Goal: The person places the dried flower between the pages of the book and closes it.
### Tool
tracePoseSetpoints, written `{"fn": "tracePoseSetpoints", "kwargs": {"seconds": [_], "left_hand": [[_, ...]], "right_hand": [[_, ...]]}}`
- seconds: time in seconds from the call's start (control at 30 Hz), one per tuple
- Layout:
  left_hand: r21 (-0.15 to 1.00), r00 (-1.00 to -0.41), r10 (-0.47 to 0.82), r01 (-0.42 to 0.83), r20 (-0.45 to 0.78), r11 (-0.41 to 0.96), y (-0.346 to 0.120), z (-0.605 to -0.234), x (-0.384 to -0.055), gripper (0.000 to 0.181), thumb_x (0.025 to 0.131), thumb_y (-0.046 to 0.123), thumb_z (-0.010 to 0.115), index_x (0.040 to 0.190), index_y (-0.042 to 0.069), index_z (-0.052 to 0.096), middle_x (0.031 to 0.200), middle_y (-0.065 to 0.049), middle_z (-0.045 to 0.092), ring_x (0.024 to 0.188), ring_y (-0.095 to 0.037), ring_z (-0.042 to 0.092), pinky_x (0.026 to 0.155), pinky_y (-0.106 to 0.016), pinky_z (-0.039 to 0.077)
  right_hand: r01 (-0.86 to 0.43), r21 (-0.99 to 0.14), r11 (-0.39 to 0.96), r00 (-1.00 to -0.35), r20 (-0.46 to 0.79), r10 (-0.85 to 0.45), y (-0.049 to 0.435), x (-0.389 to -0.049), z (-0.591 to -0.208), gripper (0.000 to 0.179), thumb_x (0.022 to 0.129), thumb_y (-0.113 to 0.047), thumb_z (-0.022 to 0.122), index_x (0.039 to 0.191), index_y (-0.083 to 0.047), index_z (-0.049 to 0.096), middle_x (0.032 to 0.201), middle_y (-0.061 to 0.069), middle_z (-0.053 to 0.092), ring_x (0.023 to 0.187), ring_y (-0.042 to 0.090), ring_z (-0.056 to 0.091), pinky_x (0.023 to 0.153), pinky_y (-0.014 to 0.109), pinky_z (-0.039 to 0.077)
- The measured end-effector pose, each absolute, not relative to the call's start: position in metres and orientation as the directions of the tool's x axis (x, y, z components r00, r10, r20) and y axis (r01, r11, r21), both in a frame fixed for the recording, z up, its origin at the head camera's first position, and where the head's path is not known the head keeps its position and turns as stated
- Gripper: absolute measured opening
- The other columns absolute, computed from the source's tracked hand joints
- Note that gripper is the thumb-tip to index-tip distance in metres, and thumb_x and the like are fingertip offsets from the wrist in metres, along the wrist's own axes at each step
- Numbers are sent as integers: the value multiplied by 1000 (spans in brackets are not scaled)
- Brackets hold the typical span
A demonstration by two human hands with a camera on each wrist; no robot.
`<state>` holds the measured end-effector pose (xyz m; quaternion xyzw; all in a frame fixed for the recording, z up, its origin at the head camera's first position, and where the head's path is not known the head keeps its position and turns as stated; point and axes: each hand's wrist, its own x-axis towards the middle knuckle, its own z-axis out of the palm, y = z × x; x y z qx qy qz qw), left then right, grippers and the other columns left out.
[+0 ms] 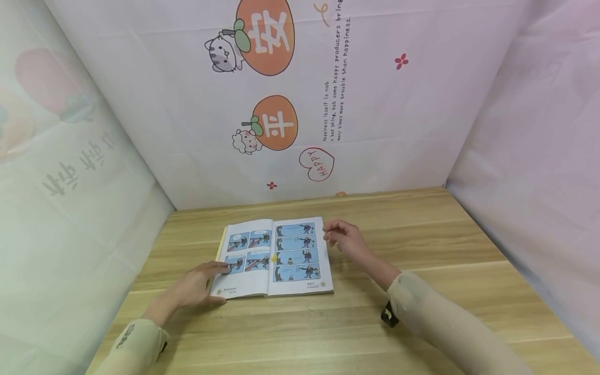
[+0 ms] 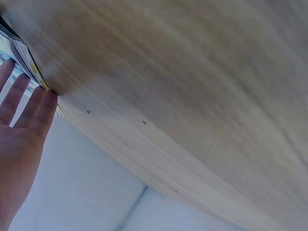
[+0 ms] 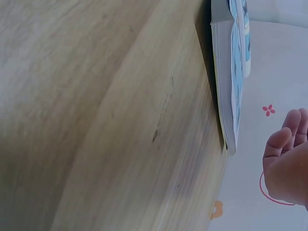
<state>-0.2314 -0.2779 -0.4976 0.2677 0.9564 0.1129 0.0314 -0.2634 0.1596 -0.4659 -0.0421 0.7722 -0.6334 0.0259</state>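
Note:
A comic book [image 1: 292,258] lies spread on the wooden table, with several blue picture panels on both pages. My left hand [image 1: 199,284] rests at the lower left of the book, its fingers over the left page's edge and the thumb by the bottom corner. In the left wrist view the left fingers [image 2: 42,113] are extended against the book's side. Near the upper right corner of the right page is my right hand [image 1: 344,237], fingers loosely bent with nothing between them. The right wrist view shows this hand [image 3: 291,161] apart from the page block [image 3: 224,77].
The wooden table [image 1: 375,344] reaches back to a white printed sheet [image 1: 384,130] hung as a wall. More pale sheets stand at the left [image 1: 70,234] and right [image 1: 539,172]. A black band [image 1: 389,315] sits at the right wrist.

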Motion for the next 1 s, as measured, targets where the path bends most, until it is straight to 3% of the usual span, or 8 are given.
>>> {"fn": "tracePoseSetpoints", "kwargs": {"seconds": [0.1,0.27,0.4,0.57,0.67,0.8,1.0], "left_hand": [[234,-856,517,503,4,832,-278,-498,-231,81,74,57,81,138,15,59,150,-13,51,138,-39,47,114,-56,41],[235,-857,516,501,-1,833,-278,-499,-231,81,74,57,81,140,15,58,151,-13,50,139,-39,47,114,-56,41],[240,-854,521,505,-2,829,-278,-498,-231,82,74,57,81,140,15,58,151,-13,50,139,-39,47,114,-56,41],[236,-848,530,517,8,823,-277,-497,-231,82,74,56,82,139,13,58,150,-14,51,138,-40,48,114,-56,42],[235,-846,533,521,14,821,-277,-497,-231,82,73,55,82,139,12,58,149,-14,52,137,-39,48,114,-56,42],[239,-848,530,517,10,822,-277,-498,-231,82,73,55,82,139,12,58,149,-13,52,138,-39,48,114,-55,41],[242,-850,527,513,7,823,-278,-499,-232,83,73,56,81,140,13,58,150,-14,51,138,-40,47,114,-57,41]], "right_hand": [[-52,-975,214,-992,27,-121,161,-263,-468,23,99,-9,54,117,2,62,102,13,67,91,30,61,65,24,49],[-82,-955,284,-986,37,-160,164,-261,-471,20,97,-8,55,113,-1,64,103,13,68,86,25,62,77,40,54],[-103,-933,344,-979,34,-200,167,-257,-469,19,97,-10,57,112,-2,65,100,14,70,85,25,62,78,44,54],[-141,-920,366,-962,40,-271,170,-253,-471,20,96,-7,56,112,1,65,101,17,71,90,29,64,82,42,58],[-158,-911,381,-952,38,-305,172,-253,-473,21,97,-7,56,113,3,65,101,16,71,94,28,65,81,35,59],[-187,-889,419,-944,44,-327,173,-252,-475,20,98,-10,56,112,1,65,100,13,71,92,21,63,78,25,54],[-215,-863,457,-941,58,-334,175,-251,-476,21,96,-14,60,111,1,66,98,11,68,88,17,56,75,23,49]]}}
